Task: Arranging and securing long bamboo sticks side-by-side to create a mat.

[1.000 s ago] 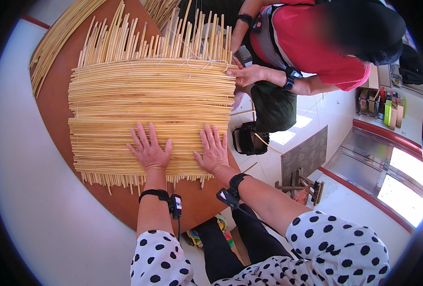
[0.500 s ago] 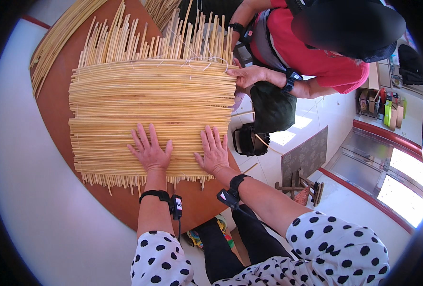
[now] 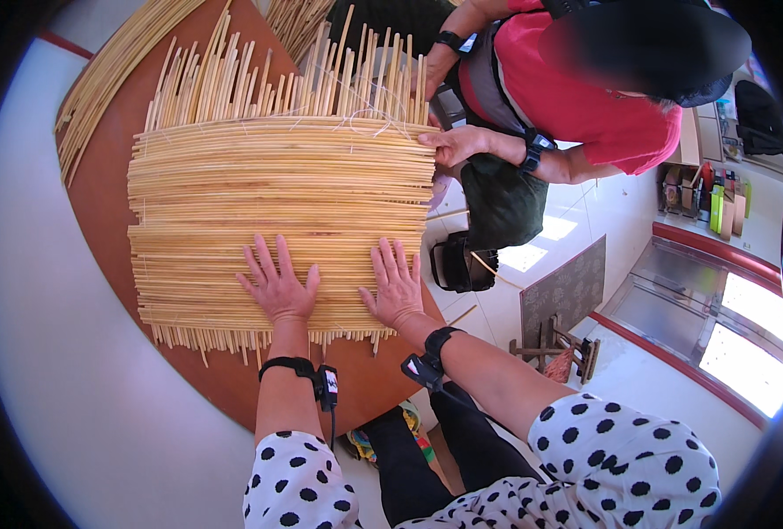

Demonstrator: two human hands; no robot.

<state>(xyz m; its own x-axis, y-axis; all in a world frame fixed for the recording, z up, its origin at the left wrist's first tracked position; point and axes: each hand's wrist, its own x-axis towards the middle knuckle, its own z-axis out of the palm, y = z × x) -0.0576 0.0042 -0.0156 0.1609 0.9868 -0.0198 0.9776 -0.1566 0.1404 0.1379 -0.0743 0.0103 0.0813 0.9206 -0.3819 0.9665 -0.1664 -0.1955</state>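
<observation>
A mat of pale yellow reed stalks [image 3: 277, 189], laid side by side and bound with thin thread, covers much of the brown table. My left hand [image 3: 280, 282] lies flat on its near part, fingers spread. Further right, my right hand [image 3: 395, 286] presses flat near the mat's right edge, fingers stretched. Another layer of stalks [image 3: 233, 84], running away from me, sticks out beyond the mat's far edge. White thread [image 3: 369, 122] loops over the far right corner. A co-worker's hand [image 3: 455, 144] holds that corner; their other hand is by the far stalk ends, partly hidden.
The brown table [image 3: 224, 388] curves toward me. Loose long stalks [image 3: 109, 84] lie along its far left edge. A co-worker in a red shirt [image 3: 568, 88] sits at the far right. On the tiled floor are a black bag [image 3: 462, 262] and a small wooden stool [image 3: 555, 348].
The mat has shifted slightly toward me, and my hands have slid slightly nearer with it. The co-worker's far arm has moved a little; their near hand still grips the corner.
</observation>
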